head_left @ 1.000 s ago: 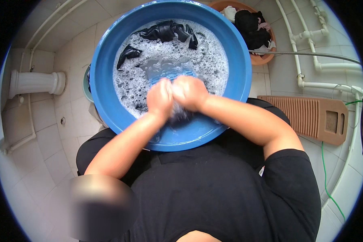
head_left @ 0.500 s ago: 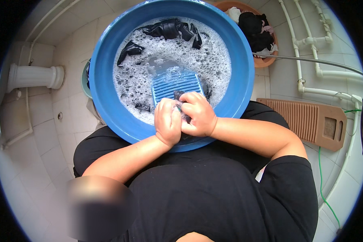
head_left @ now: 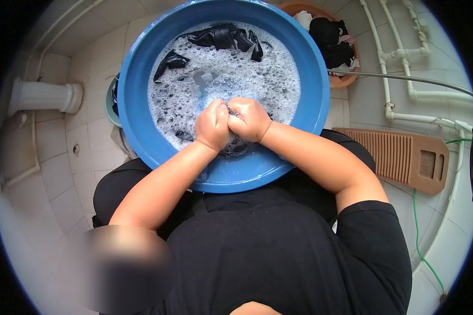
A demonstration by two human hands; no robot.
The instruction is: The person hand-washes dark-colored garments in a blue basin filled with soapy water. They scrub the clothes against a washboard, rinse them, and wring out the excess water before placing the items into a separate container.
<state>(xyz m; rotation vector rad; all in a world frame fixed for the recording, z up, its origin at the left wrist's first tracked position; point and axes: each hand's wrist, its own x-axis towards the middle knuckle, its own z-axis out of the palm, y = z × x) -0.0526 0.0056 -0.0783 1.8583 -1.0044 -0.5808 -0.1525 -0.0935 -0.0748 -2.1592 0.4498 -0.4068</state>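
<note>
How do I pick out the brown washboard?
Start at the large blue basin and look right, past the person's right knee. The brown washboard lies there, beside the white pipes. Its ridges and slotted end set it apart from the slim pipes and green cord.

A wide blue tub (head_left: 315, 89) surrounds the grip and carries foamy water (head_left: 270, 68), with dark cloth (head_left: 218, 38) showing through beyond the grip. Left of the grip, the pale tiled floor (head_left: 102, 139) bears a white pedestal (head_left: 47, 97); beyond the grip, rightward, stands an orange basin (head_left: 344, 81).
</note>
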